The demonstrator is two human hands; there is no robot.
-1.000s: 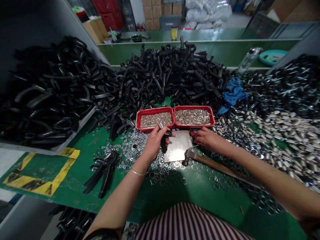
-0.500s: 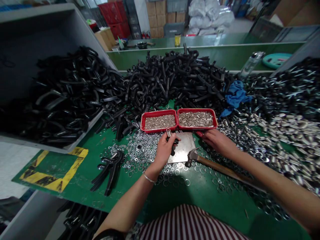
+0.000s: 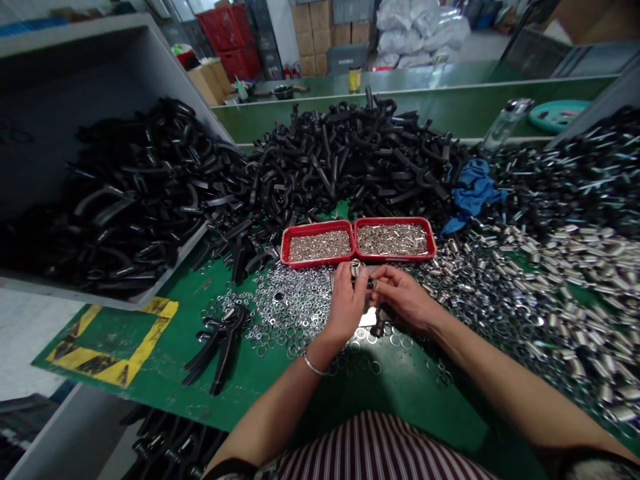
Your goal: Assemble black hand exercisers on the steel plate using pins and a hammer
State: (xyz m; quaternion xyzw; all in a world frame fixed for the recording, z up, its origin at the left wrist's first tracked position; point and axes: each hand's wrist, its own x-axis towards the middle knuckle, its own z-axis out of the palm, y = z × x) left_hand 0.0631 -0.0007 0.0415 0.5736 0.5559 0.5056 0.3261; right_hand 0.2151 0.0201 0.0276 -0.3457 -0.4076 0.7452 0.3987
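Note:
My left hand (image 3: 345, 301) is closed around a small dark part with a silver threaded sleeve (image 3: 355, 268) sticking up between thumb and finger. Fingertips of my right hand (image 3: 404, 297) pinch together at the dark part's right end, so both hands meet on it. Beneath them lies a metal plate (image 3: 369, 317), mostly covered. The hammer head (image 3: 381, 323) shows just under my right hand, while its handle is hidden by the forearm. Two red trays of small metal pieces, a left one (image 3: 318, 261) and a right one (image 3: 395, 257), stand just beyond the hands.
Black plastic parts (image 3: 330, 153) are heaped behind the trays and fill a grey bin (image 3: 200, 100) at left. Loose rings (image 3: 285, 307) surround the plate. A black clamp (image 3: 220, 347) lies left. Metal sleeves (image 3: 575, 267), a blue cloth (image 3: 473, 187) and a bottle (image 3: 505, 127) are at right.
My right hand has moved left from the right tray's front edge to the part in my left hand. My left hand has shifted slightly right, and the hammer handle is now covered.

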